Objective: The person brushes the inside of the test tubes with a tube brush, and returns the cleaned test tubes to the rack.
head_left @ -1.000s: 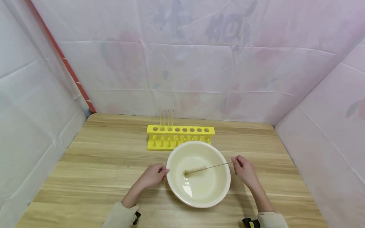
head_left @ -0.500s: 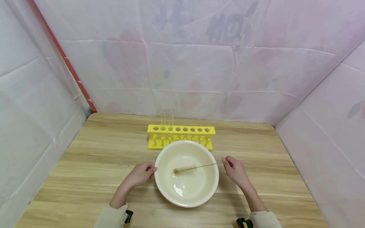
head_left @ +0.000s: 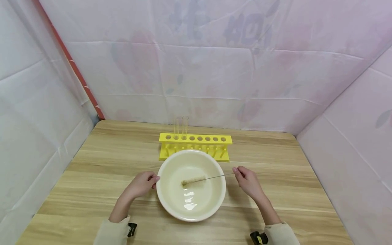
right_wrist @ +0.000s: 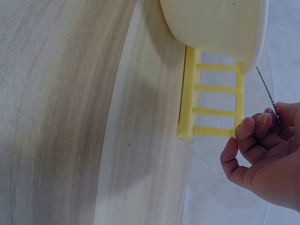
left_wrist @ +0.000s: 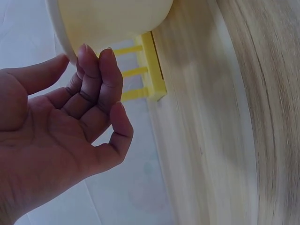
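A cream basin [head_left: 166,199] stands on the wooden table in the head view, with shiny reflections inside that look like water. My left hand [head_left: 138,184] pinches its left rim between thumb and fingers; the left wrist view shows the thumb [left_wrist: 49,72] at the rim and the other fingers bent. Between the thumb and fingers of my right hand [head_left: 250,183] is the thin twisted-wire handle [right_wrist: 268,91] of a test tube brush. The tan bristles of the test tube brush [head_left: 193,180] lie inside the basin, and its wire passes over the right rim.
Behind the basin stands a yellow test tube rack [head_left: 196,139], its base partly hidden by the basin. Two clear test tubes [head_left: 185,127] stand upright toward its left end. Pale printed cloth [head_left: 208,75] hangs around the wooden table [head_left: 122,160] at the back and sides.
The basin has slid left across the table, and both hands have moved left with it. The brush has shifted left too, still held in my right hand. The rack stays put.
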`<action>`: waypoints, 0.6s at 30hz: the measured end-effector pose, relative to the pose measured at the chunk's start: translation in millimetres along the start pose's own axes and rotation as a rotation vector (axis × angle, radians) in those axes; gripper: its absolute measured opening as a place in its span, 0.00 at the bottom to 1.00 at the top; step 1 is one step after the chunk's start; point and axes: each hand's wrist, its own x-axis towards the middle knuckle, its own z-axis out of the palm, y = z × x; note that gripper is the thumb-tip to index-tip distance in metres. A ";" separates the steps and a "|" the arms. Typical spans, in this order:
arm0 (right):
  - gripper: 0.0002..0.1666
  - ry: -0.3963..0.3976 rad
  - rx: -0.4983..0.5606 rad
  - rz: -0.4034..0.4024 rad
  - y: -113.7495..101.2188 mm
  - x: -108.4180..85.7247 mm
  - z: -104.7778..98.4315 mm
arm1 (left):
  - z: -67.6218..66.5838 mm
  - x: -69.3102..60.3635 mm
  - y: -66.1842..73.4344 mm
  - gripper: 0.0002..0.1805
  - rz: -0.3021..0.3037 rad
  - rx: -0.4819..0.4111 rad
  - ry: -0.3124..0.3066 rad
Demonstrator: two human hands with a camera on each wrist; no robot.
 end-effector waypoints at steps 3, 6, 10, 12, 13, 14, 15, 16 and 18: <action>0.22 -0.004 -0.006 -0.012 -0.3 1.6 1.9 | -1.9 -1.0 -0.4 0.12 -0.007 -0.001 0.001; 0.22 -0.002 -0.013 -0.020 -0.3 2.4 3.0 | -2.1 -0.5 -1.9 0.12 -0.002 0.000 0.003; 0.21 -0.006 -0.011 -0.030 -0.4 3.1 3.4 | -1.6 0.6 -3.9 0.12 0.000 0.003 0.007; 0.21 -0.011 -0.011 -0.032 -0.1 3.1 3.4 | -1.5 0.9 -4.6 0.12 -0.001 0.004 0.006; 0.21 -0.012 -0.010 -0.031 0.0 3.0 3.4 | -1.5 1.0 -4.8 0.12 -0.002 0.004 0.005; 0.21 -0.015 -0.010 -0.027 0.0 2.8 3.5 | -1.6 1.1 -5.2 0.12 -0.003 0.003 0.003; 0.21 -0.015 -0.008 -0.025 -0.3 2.7 3.4 | -1.8 1.2 -5.2 0.12 -0.005 0.002 0.001; 0.21 -0.017 -0.007 -0.022 -0.5 2.4 3.3 | -2.0 1.4 -5.4 0.12 -0.007 0.002 -0.003; 0.21 -0.020 -0.002 -0.018 -0.8 2.2 3.2 | -3.0 2.0 -5.6 0.11 -0.007 0.003 -0.006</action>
